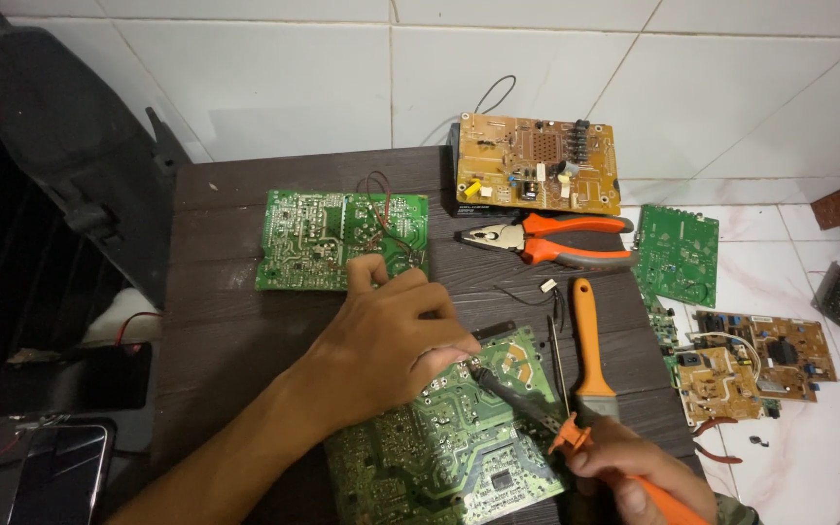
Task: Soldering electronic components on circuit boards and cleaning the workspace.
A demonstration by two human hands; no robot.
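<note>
On the dark wooden table (216, 321), the left hand (391, 340) presses down with curled fingers on the green rectangular circuit board (459, 437), while the right hand (634, 472) grips an orange-handled soldering iron (546, 418) whose tip touches that board.

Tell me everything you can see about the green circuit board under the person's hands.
The green circuit board lies flat at the near edge of the dark wooden table, turned at a slant, solder side up, with pale traces and many small solder points. Its near part runs out of view. The left hand rests on its upper left part, fingers curled. The dark tip of an orange-handled soldering iron, gripped by the right hand, appears to touch its upper area. A loose orange-handled tool lies just beside its right edge.
</note>
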